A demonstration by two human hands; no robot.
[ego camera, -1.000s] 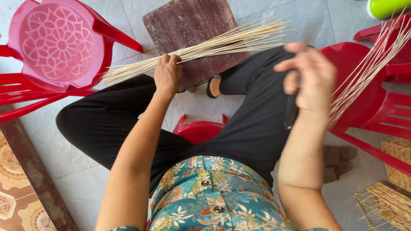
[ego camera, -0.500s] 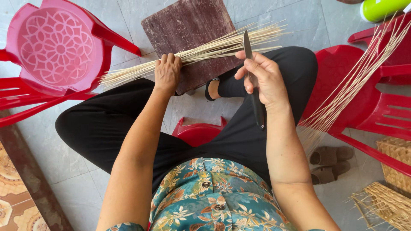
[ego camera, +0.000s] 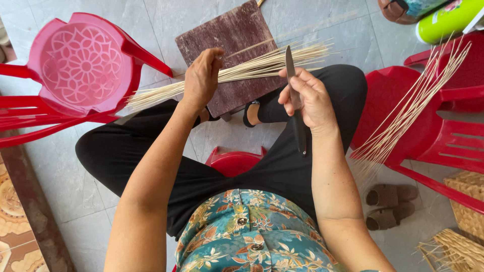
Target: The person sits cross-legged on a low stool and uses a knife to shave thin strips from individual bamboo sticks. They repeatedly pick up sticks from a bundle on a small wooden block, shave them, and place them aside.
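My left hand (ego camera: pixel 201 78) grips a bundle of thin pale bamboo sticks (ego camera: pixel 262 65) near its middle, holding it across my knees above a dark wooden block (ego camera: pixel 229 38) on the floor. My right hand (ego camera: pixel 308 98) holds a long dark knife (ego camera: pixel 292 80), its blade pointing up and touching the bundle's right part, its handle running down past my wrist. I sit on a low red stool (ego camera: pixel 234 161) in black trousers.
A pink plastic chair (ego camera: pixel 80 65) lies to my left. A red plastic chair (ego camera: pixel 428 116) on my right carries another bunch of sticks (ego camera: pixel 418 106). Brown slippers (ego camera: pixel 390 204), woven baskets (ego camera: pixel 466 211) and a green container (ego camera: pixel 446 20) lie at the right.
My right hand swung in from the red chair on the right, bringing the knife up to the bundle. My left hand lifted the sticks slightly.
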